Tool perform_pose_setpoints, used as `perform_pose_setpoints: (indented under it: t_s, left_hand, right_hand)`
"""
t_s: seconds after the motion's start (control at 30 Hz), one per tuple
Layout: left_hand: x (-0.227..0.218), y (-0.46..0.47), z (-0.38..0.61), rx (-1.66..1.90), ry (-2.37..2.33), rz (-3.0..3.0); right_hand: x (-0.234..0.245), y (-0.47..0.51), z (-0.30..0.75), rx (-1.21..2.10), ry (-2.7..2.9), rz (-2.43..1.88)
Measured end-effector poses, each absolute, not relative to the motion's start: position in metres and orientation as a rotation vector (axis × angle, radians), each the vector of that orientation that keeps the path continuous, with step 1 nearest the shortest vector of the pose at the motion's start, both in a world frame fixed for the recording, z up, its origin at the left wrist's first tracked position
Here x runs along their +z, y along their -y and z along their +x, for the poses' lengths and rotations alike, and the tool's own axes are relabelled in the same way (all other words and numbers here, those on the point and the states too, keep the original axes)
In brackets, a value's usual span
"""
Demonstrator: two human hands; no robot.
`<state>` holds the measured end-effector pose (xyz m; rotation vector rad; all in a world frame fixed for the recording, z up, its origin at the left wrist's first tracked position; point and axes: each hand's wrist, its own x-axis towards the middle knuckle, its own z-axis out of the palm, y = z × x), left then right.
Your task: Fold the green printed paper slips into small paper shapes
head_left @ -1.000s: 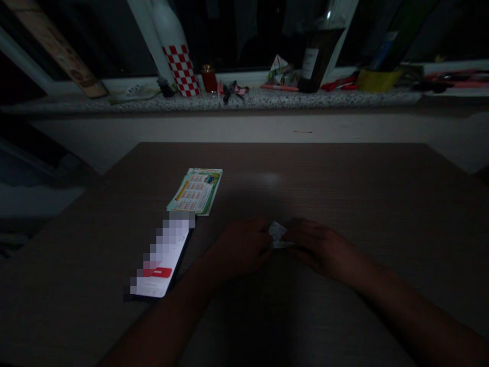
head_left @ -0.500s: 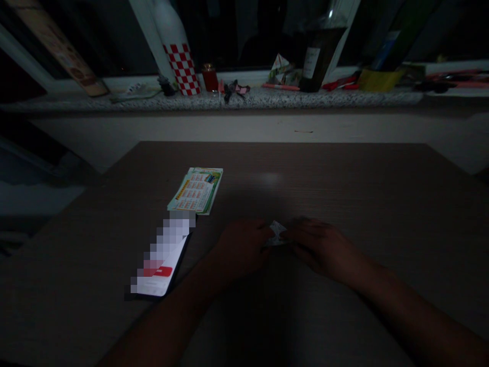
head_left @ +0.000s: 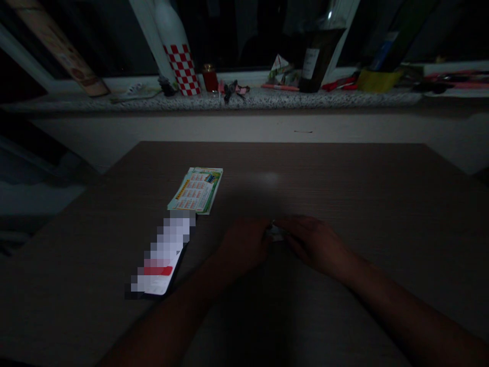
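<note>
Paper, right of the phone: we judge it light, easily creased, best held by opposite edges; left hand and right hand pinch it, nearly closed.

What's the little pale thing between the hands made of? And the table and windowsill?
The little pale thing may be paper, as it looks thin, but it's mostly hidden and too dim to tell its finish. The table looks like wood or wood-look laminate: fine streaks and a soft shine. The windowsill looks like smooth stone, maybe granite: it's speckled grey and black.
</note>
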<state>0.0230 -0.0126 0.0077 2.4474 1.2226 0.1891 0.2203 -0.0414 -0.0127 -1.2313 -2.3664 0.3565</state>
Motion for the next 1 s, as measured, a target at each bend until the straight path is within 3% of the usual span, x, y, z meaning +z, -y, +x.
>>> perform_pose_setpoints:
  t_s: [1.0]
  left_hand:
    - [0.012,0.004,0.032,0.070,-1.252,2.471]
  right_hand:
    - [-0.018,0.031,0.223,0.474,2.294,-1.221]
